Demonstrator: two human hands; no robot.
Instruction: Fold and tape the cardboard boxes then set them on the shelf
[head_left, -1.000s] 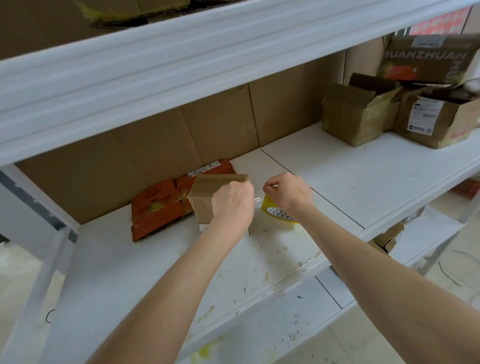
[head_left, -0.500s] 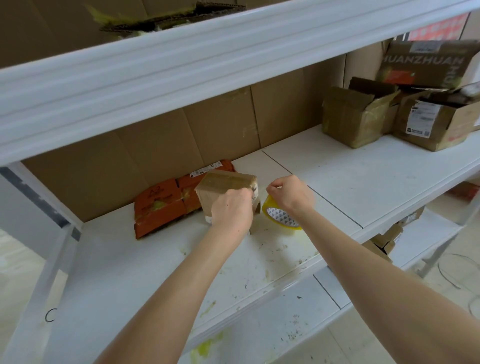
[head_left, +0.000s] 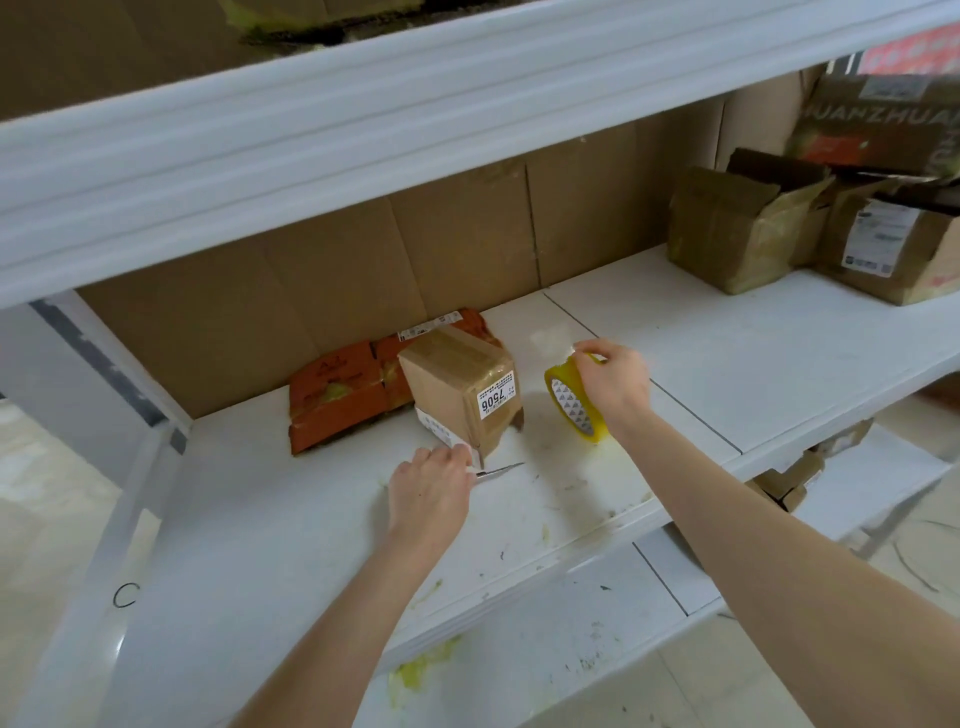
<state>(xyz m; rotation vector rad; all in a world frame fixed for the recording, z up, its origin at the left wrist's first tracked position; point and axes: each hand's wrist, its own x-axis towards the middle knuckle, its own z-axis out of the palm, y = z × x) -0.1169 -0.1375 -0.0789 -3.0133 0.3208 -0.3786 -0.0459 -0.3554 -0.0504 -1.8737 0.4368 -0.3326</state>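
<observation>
A small brown taped cardboard box (head_left: 457, 387) with a white "7506" label stands on the white shelf (head_left: 727, 353). My left hand (head_left: 428, 488) lies on the shelf at the box's near lower corner. Its fingers curl over a thin metal tool (head_left: 501, 471), whose tip pokes out to the right. To the right of the box, my right hand (head_left: 613, 384) grips a yellow tape roll (head_left: 574, 408) standing on edge. A short clear strip of tape (head_left: 550, 338) sticks out from its fingers.
A flattened red-orange carton (head_left: 337, 397) lies behind the box against the cardboard back panel (head_left: 363, 260). Two open brown boxes (head_left: 737, 228) (head_left: 898, 249) stand at the far right. The upper shelf beam (head_left: 363, 119) overhangs. Small boxes (head_left: 784, 483) sit on the lower shelf.
My left hand let go of the small box, dropped to the shelf in front of it and closed over the thin tool. My right hand shifted right with the tape roll, away from the box.
</observation>
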